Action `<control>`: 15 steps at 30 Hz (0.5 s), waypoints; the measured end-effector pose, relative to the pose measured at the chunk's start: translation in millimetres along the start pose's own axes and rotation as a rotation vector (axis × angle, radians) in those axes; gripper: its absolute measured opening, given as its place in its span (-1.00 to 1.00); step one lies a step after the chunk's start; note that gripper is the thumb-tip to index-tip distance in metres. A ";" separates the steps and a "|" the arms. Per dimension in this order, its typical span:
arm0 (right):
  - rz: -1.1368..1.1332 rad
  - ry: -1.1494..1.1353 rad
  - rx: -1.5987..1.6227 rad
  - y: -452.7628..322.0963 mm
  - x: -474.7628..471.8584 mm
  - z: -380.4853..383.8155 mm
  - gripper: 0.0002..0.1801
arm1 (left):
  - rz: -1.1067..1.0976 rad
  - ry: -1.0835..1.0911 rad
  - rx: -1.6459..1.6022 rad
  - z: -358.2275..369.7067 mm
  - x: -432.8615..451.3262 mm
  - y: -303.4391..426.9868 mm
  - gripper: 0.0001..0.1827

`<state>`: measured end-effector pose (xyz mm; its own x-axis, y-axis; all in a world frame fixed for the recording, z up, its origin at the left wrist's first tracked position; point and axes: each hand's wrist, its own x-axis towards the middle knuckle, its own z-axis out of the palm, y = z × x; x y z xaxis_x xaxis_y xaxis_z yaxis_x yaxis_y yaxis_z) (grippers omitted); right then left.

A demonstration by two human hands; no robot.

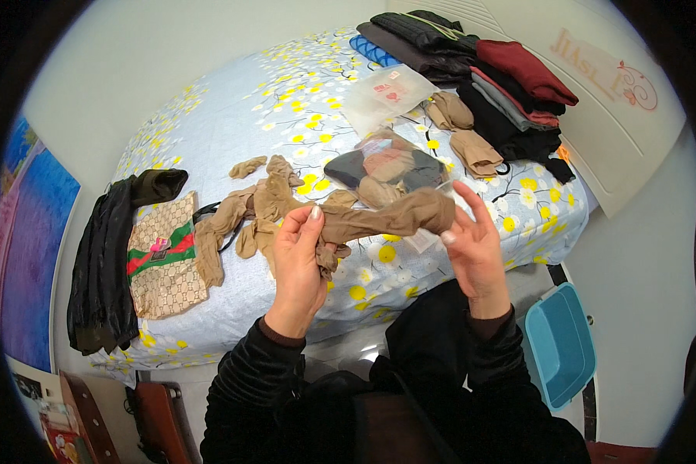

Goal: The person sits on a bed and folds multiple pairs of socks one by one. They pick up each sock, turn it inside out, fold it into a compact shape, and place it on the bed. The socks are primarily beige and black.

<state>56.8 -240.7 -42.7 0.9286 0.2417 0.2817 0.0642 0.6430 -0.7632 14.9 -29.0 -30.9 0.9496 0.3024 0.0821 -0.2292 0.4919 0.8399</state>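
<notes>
A tan nylon stocking [377,221] is stretched sideways in front of me, above the near edge of the bed. My left hand [301,261] pinches one end between thumb and fingers, with a bunched bit hanging below. At the other end, my right hand [475,249] has its fingers around the toe part, the index finger raised. Behind the stocking lies a clear bag [391,162] packed with dark and beige rolled hosiery. More loose tan stockings [223,217] lie crumpled on the flowered bedspread [238,116] to the left.
A patterned bag [168,261] with a green-red stripe and dark folded trousers [101,267] lie at left. Folded clothes [516,93], beige bundles [475,153] and a printed plastic bag [388,95] are towards the headboard [591,87]. A blue basin [562,348] stands lower right.
</notes>
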 end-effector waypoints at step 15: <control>-0.508 0.387 -0.158 3.2 0.9 -19.4 -0.79 | -0.044 0.116 0.015 -20.2 4.3 -5.3 -0.89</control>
<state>65.0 -252.5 -56.2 0.8310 -0.3617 0.4227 0.5550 0.4870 -0.6744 15.9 -13.8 -45.8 0.9274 0.3737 -0.0168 -0.1839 0.4946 0.8494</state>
